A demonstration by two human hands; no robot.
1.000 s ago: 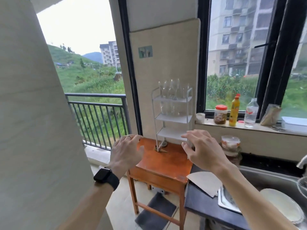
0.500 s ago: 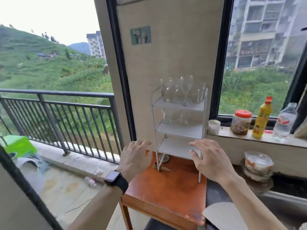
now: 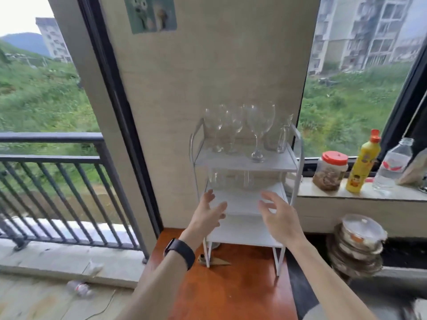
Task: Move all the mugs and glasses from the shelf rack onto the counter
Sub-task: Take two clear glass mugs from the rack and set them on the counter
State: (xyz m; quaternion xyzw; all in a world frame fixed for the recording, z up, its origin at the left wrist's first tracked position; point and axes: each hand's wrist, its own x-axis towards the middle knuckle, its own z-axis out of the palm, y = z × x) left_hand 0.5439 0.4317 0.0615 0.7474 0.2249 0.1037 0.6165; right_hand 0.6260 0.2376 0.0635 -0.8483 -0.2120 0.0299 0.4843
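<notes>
A white three-tier shelf rack [image 3: 245,162] stands on a small orange-brown table [image 3: 231,287] against the wall. On its top tier stand several clear stemmed wine glasses [image 3: 258,125] and a clear glass mug [image 3: 280,137] at the right. More clear glasses [image 3: 245,179] sit on the middle tier, partly hidden by the shelf above. My left hand [image 3: 208,215] and my right hand [image 3: 279,215] are both raised in front of the middle tier, fingers spread, holding nothing. A black watch is on my left wrist.
On the window sill [image 3: 360,196] to the right are a red-lidded jar [image 3: 330,170], a yellow bottle [image 3: 364,162] and a clear water bottle [image 3: 392,167]. Stacked lidded containers [image 3: 358,245] sit below. A dark counter strip [image 3: 298,289] borders the table's right side. A balcony railing [image 3: 57,181] is left.
The camera has come much closer to the rack. Both hands have risen from table height to the middle tier and drawn nearer each other.
</notes>
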